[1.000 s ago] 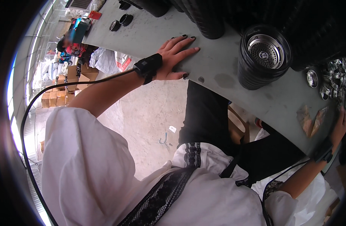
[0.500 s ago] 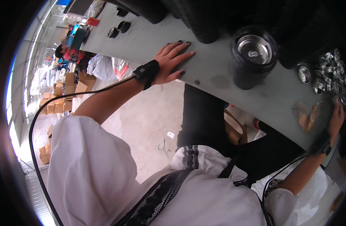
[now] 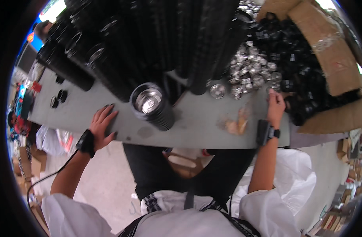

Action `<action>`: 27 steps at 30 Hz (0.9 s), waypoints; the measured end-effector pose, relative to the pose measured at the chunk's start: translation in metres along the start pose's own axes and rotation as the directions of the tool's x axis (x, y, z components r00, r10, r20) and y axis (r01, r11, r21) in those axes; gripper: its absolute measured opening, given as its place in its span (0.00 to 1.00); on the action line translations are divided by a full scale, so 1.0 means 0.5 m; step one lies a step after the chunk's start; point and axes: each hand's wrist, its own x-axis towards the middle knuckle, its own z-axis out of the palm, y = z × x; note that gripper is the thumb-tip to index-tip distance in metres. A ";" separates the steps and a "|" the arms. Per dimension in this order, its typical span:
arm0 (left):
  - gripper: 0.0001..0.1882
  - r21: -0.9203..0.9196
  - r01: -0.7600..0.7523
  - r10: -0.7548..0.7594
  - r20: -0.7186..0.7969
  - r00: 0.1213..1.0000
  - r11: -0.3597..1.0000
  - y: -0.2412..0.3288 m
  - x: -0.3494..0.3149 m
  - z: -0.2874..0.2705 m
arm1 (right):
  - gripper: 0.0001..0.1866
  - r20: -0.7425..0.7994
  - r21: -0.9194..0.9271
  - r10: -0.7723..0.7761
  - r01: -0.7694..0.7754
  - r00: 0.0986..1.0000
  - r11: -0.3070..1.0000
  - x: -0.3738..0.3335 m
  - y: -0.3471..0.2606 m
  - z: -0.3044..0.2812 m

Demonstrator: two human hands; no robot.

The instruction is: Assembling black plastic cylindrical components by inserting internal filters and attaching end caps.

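Note:
My left hand lies flat on the grey table, fingers spread, holding nothing. To its right stands a short black ribbed stack with a round silver metal cap in its top. My right hand is at the near edge of a pile of silver metal caps. Its fingertips are pressed together against the caps; what they pinch, if anything, is too blurred to make out. One loose silver cap lies left of the pile. Black bands with small boxes circle both my wrists.
Tall black stacks crowd the far side of the table. At right, a cardboard box spills black rings. A crumpled brownish piece lies near the front edge. Small black rings sit far left. A white bag is below.
The view has swung right and levelled, bringing the cardboard box and black rings into sight. My left hand stays flat on the table; my right hand's fingers have drawn together at the caps.

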 end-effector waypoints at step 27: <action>0.08 -0.308 0.452 -0.543 -0.566 0.620 0.837 -0.046 0.010 0.097 | 0.25 -0.333 -0.808 -0.400 -0.040 0.854 0.587 -0.005 -0.063 -0.070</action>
